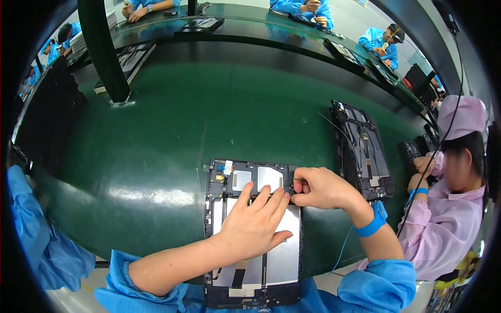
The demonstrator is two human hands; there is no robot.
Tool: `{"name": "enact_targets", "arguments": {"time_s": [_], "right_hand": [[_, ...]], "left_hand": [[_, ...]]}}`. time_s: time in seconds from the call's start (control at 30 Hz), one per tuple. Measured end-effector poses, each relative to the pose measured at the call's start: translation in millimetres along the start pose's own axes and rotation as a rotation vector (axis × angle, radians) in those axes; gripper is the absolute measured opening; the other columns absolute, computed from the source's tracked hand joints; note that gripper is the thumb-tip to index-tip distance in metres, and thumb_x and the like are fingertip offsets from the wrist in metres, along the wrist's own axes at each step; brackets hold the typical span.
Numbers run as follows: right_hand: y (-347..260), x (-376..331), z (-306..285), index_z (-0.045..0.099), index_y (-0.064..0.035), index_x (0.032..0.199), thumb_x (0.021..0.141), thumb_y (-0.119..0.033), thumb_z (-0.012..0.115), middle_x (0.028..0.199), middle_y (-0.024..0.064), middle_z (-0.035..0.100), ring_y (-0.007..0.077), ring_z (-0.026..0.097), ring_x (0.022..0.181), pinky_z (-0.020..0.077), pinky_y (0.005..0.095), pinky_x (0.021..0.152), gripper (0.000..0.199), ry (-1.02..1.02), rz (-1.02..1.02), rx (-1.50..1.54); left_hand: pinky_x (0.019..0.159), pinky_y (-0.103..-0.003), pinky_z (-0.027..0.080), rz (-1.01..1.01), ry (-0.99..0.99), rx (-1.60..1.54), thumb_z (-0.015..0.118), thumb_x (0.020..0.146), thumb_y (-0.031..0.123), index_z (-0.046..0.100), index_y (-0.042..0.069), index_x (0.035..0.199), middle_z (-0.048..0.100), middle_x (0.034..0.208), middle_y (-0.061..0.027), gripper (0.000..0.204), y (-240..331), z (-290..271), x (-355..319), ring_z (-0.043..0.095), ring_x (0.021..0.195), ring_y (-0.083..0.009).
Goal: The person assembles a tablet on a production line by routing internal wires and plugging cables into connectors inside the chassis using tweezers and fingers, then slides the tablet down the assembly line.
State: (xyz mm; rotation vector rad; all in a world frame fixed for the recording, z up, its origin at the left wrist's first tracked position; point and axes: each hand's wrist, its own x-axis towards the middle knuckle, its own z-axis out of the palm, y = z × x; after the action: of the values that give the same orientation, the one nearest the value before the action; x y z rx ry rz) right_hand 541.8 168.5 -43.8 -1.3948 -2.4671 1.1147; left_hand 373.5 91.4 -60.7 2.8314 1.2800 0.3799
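An opened tablet-like device (pixel 282 268), with a black frame, silver plates and flat ribbon cables, lies lengthwise before me, its near end at the table's edge. My left hand (pixel 255 225) rests flat across its upper middle, fingers stretched out and pointing away from me. At the device's upper right edge, my right hand (pixel 326 189) is closed in a pinch. A small dark sliver shows by its fingertips, too small to name. White and silver rectangles are visible beyond my left fingertips. The part of the device beneath my left palm is hidden.
On the green table (pixel 156 141), several similar devices (pixel 365 148) are stacked to the right. A black post (pixel 107 57) stands at the far left, before a raised shelf. A co-worker in pink (pixel 443 219) sits at right; a blue sleeve (pixel 39 229) shows at left. A cord hangs from my blue wristband (pixel 371 226).
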Motion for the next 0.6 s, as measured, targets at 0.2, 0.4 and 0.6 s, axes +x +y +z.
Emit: {"name": "enact_targets", "arguments": {"time_s": [0.2, 0.4, 0.6], "right_hand": [[40.9, -33.6, 12.3, 0.056, -0.0001, 0.071, 0.071, -0.021, 0.061, 0.056, 0.0016, 0.052, 0.0044, 0.045, 0.054, 0.0351, 0.0190, 0.047, 0.022, -0.036, 0.064, 0.567], [31.7, -29.8, 15.2, 0.058, -0.0006, 0.068, 0.067, -0.011, 0.064, 0.057, -0.0033, 0.051, 0.0018, 0.040, 0.051, 0.0311, 0.0165, 0.044, 0.012, 0.201, 0.033, 0.665], [31.9, -23.7, 18.0, 0.057, -0.0010, 0.067, 0.067, -0.014, 0.061, 0.056, 0.0048, 0.051, 0.0099, 0.046, 0.050, 0.0357, 0.0230, 0.045, 0.014, 0.286, -0.126, 0.496]], "left_hand": [[0.088, -0.048, 0.025, 0.007, -0.069, -0.034, 0.050, 0.071, 0.041, 0.044, 0.000, 0.108, 0.044, 0.110, -0.0161, 0.056, 6.2, -3.0, 4.0, 0.040, 0.102, -0.0293], [0.086, -0.049, 0.026, 0.016, -0.107, 0.026, 0.049, 0.072, 0.041, 0.045, 0.002, 0.108, 0.045, 0.107, -0.0167, 0.053, 7.1, -4.6, 5.3, 0.041, 0.100, -0.0307], [0.085, -0.050, 0.027, 0.029, -0.133, 0.024, 0.050, 0.071, 0.041, 0.046, 0.002, 0.106, 0.046, 0.106, -0.0165, 0.052, 7.3, -4.0, 7.5, 0.043, 0.098, -0.0304]]}}
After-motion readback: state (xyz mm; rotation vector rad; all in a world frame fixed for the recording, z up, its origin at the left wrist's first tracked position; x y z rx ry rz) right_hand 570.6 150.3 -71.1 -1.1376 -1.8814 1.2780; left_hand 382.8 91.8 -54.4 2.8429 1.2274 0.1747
